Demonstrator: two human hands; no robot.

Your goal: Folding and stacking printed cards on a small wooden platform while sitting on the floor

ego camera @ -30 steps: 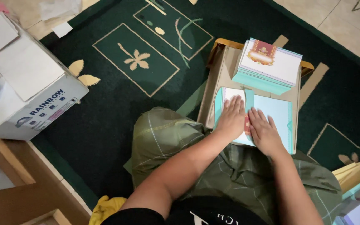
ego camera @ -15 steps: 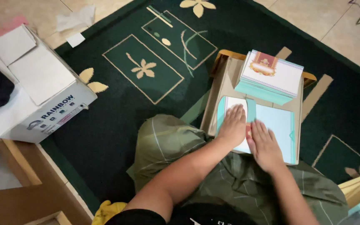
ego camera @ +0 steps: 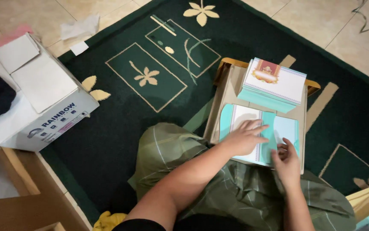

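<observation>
Your left hand (ego camera: pixel 245 139) presses flat, fingers spread, on the half-folded teal card (ego camera: pixel 259 134); your right hand (ego camera: pixel 286 159) pinches its flap. The finished stack (ego camera: pixel 274 83) sits beyond; this fold remains incomplete.

This looks like a room in a home, with work done sitting on the floor; a dark green rug (ego camera: pixel 120 107) with cream flower patterns lies over pale floor tiles (ego camera: pixel 330 21); a small low tabletop (ego camera: pixel 231 85) stands on the rug before the person's crossed legs; a white cardboard box (ego camera: pixel 43 107) sits at the rug's edge; wooden furniture (ego camera: pixel 17 201) stands just beside it.
</observation>
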